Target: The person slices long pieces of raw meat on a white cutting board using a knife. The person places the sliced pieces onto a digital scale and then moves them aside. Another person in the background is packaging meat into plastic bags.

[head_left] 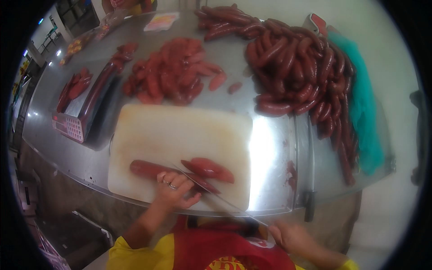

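A long red sausage point(143, 168) lies on the white cutting board point(180, 130) near its front edge. My left hand point(174, 191) is closed on the sausage, fingers curled over it. My right hand point(288, 234), at the lower right past the table edge, grips a knife whose handle is mostly hidden in the fist. The knife's long thin blade point(225, 202) slants up and left across the sausage, beside my left fingers. Two or so cut sausage pieces point(206, 168) rest just beyond the blade.
Behind the board is a heap of cut sausage pieces point(175, 67). Scales point(74, 128) with sausage on top stand left. A big pile of whole sausages point(292, 63) and green plastic point(360, 99) lie right. A second knife point(310, 198) overhangs the front edge. Someone stands at the far side.
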`<state>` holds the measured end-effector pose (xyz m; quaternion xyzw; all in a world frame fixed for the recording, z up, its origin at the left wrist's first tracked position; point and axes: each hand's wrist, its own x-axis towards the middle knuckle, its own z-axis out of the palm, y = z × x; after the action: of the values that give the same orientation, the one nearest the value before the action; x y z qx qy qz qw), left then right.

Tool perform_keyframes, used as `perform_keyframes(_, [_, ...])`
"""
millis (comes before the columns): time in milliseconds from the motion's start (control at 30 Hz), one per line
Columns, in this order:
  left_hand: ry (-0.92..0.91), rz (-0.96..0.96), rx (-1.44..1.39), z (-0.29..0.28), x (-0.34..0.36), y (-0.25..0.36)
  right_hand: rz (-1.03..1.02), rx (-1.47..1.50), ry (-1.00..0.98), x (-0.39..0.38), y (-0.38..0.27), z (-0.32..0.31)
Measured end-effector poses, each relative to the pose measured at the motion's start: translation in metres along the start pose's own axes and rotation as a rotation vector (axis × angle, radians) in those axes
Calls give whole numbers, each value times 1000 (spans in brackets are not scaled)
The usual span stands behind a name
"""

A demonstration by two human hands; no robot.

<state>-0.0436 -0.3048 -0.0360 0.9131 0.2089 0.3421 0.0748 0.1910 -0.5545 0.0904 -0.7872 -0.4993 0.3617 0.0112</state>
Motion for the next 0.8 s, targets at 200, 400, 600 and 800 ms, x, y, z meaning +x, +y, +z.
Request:
perform_keyframes(200, [46, -14, -11, 6, 0, 3, -149, 45, 139, 105, -50, 48])
perform_keyframes(400, [22, 49, 0, -6, -7, -13, -251, 65, 167, 98, -54, 32])
perform_keyframes(600, [41, 10, -27, -9, -8, -20, 29, -13, 21, 21, -29, 12])
perform_keyframes(800, [58, -20, -7, -5, -6, -14, -194, 79, 160, 115, -68, 55])
